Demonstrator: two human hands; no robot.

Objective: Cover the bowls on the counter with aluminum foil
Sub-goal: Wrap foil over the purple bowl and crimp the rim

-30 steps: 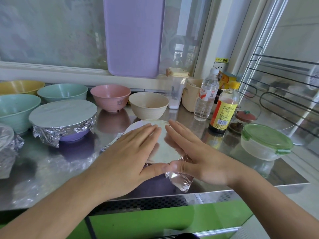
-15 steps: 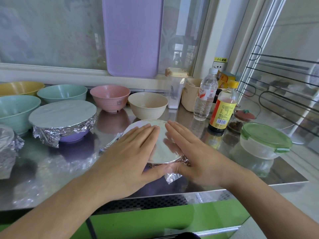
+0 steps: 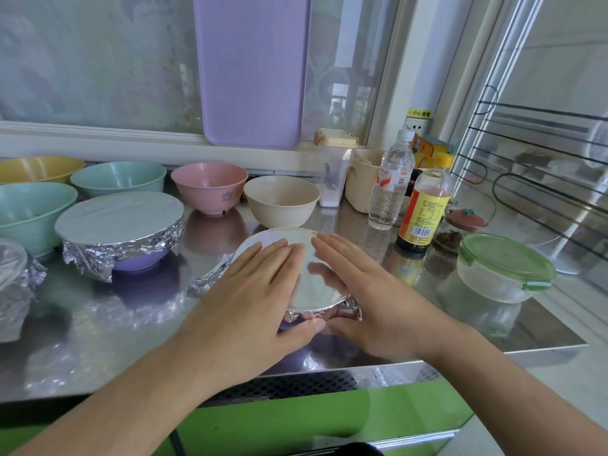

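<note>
Both hands, left and right, lie flat with straight fingers on the foil over a bowl near the steel tabletop's front edge, thumbs pressing foil against its side

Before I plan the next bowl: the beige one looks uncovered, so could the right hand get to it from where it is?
Probably yes. The beige bowl stands just behind the foil-covered bowl that the right hand presses on, with nothing between them; the water bottle stands off to the right of that path.
</note>
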